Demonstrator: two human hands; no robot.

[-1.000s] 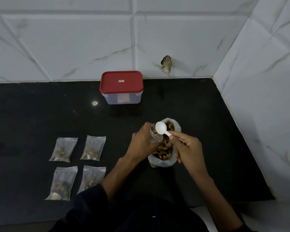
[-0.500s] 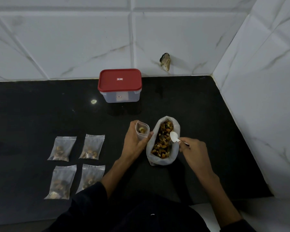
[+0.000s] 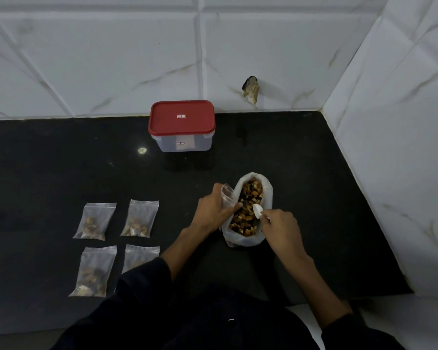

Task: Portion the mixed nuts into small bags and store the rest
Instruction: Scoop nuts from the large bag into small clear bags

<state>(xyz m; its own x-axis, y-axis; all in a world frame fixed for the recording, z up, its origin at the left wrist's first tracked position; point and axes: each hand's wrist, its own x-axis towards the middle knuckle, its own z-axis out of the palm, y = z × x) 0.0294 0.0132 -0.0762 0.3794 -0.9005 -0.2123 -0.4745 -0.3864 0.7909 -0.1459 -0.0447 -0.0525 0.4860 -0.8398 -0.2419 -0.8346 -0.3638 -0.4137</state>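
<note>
Nearest, four filled small bags [image 3: 116, 238] lie flat on the black counter [image 3: 61, 173], well left of the work; the near-right one is partly cut off by a dark sleeve [image 3: 147, 281]. Beyond, the right hand [image 3: 280, 227] pinches a white spoon [image 3: 258, 210], bowl dipped into the mixed nuts [image 3: 248, 205] in the large open bag [image 3: 249, 210]. The left hand [image 3: 214, 208] grips an empty small bag [image 3: 226, 195] touching the large bag's rim. Recommended: lift a level scoop and hold the small bag's mouth open just beside the rim, limiting spills. The spoon's load cannot be determined. Farthest, a red-lidded container [image 3: 182, 126] stands closed, contents indiscernible.
</note>
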